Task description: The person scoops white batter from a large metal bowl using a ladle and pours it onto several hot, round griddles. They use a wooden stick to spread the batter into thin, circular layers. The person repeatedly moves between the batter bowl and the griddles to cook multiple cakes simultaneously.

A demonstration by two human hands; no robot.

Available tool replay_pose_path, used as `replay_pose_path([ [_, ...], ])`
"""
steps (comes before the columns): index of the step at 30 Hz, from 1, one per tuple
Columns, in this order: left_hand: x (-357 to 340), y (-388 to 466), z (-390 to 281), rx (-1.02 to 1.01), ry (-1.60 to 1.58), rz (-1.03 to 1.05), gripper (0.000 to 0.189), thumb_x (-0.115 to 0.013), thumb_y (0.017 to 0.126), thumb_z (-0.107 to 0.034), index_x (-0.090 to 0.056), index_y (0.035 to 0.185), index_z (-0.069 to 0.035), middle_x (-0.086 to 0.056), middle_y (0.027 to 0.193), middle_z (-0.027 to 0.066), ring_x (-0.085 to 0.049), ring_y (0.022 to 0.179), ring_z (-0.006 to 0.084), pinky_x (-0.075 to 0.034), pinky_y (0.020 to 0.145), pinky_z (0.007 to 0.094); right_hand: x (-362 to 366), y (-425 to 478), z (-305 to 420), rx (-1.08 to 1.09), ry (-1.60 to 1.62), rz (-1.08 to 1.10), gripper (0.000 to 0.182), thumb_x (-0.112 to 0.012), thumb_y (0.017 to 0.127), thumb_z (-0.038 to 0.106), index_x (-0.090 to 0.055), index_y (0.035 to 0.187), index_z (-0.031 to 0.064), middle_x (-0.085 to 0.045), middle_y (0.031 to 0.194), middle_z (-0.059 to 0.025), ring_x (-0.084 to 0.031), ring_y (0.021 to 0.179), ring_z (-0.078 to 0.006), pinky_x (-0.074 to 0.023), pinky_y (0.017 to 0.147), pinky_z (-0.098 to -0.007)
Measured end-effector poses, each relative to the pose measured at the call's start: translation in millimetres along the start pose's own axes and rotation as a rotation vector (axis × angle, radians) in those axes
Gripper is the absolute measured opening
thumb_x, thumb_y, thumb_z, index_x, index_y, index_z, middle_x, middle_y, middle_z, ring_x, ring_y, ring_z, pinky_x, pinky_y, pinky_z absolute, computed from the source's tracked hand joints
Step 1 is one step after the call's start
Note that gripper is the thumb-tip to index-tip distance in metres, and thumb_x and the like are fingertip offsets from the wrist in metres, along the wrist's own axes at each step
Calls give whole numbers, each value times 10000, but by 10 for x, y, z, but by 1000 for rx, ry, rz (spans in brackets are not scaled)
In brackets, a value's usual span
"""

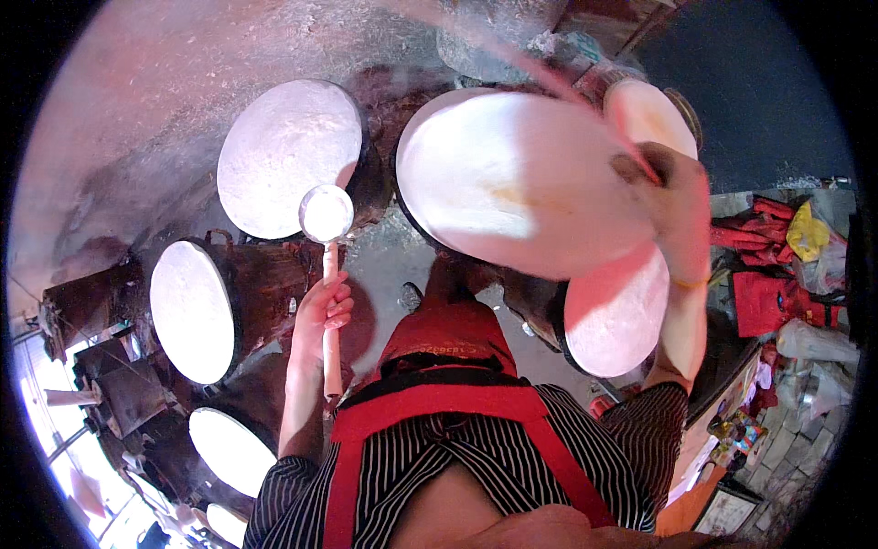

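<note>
My left hand (328, 302) grips the long handle of a round metal ladle (326, 214), whose bowl overlaps the lower edge of a round, pale-topped griddle (288, 154). A thin, flat, pale round sheet (590, 206), perhaps dough, is blurred beside my right hand (662, 185) and lies over or above another round griddle (459, 165). My right hand is curled near the sheet's right edge, with a long thin reddish stick (562, 86) at its fingers. Blur hides whether those fingers also touch the sheet.
More pale round surfaces stand around me: one at lower right (617, 316), one at upper right (648, 113), one at left (192, 312) and one at lower left (233, 449). Red cloth or bags (761, 302) and plastic bags (820, 350) lie at far right.
</note>
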State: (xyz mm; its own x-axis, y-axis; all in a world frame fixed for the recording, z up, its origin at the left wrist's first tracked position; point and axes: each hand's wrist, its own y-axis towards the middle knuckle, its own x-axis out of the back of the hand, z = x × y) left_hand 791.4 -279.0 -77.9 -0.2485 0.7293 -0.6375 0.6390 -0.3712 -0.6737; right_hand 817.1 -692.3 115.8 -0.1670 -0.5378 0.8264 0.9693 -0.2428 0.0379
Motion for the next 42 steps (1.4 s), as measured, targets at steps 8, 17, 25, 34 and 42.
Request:
replay_pose_path([
  [8,-211,-25,173,44,1,54,229,-504,892,-87,-460,1098,4,-403,721,6,-349,525,43,-264,362,147,890,-267,-1831,-418,-32,-362,348,-677,788,310,-660,899,-19,-542,673,-8,-458,618,-96,-385,556,-265],
  [17,-488,-178,969,19,-366,62,216,-436,932,-88,-448,1105,41,-414,709,17,-365,522,64,-308,364,167,1722,347,-2743,375,-680,-654,247,-594,774,194,-637,996,95,-644,958,-120,-621,870,-288,-482,771,-354],
  [25,-1133,-896,1752,64,-786,107,291,-375,948,-91,-421,1185,71,-409,731,35,-371,555,81,-348,429,194,-174,713,-4521,121,-785,-390,329,-544,805,270,-578,1115,165,-600,1094,-64,-601,944,-269,-479,805,-422],
  [34,-956,-1507,2411,-203,-909,26,259,-362,953,-110,-420,1134,67,-405,689,13,-368,508,71,-377,423,191,-1084,1018,-4839,207,-521,-381,290,-564,815,179,-568,1082,67,-588,1085,-79,-523,1038,-224,-408,906,-367],
  [42,-407,-2096,3185,-469,-1090,101,178,-350,949,-93,-379,1061,42,-402,678,24,-382,471,67,-359,394,171,-1364,713,-3331,373,53,-67,233,-550,873,158,-585,1052,14,-630,964,-105,-591,853,-214,-479,766,-349],
])
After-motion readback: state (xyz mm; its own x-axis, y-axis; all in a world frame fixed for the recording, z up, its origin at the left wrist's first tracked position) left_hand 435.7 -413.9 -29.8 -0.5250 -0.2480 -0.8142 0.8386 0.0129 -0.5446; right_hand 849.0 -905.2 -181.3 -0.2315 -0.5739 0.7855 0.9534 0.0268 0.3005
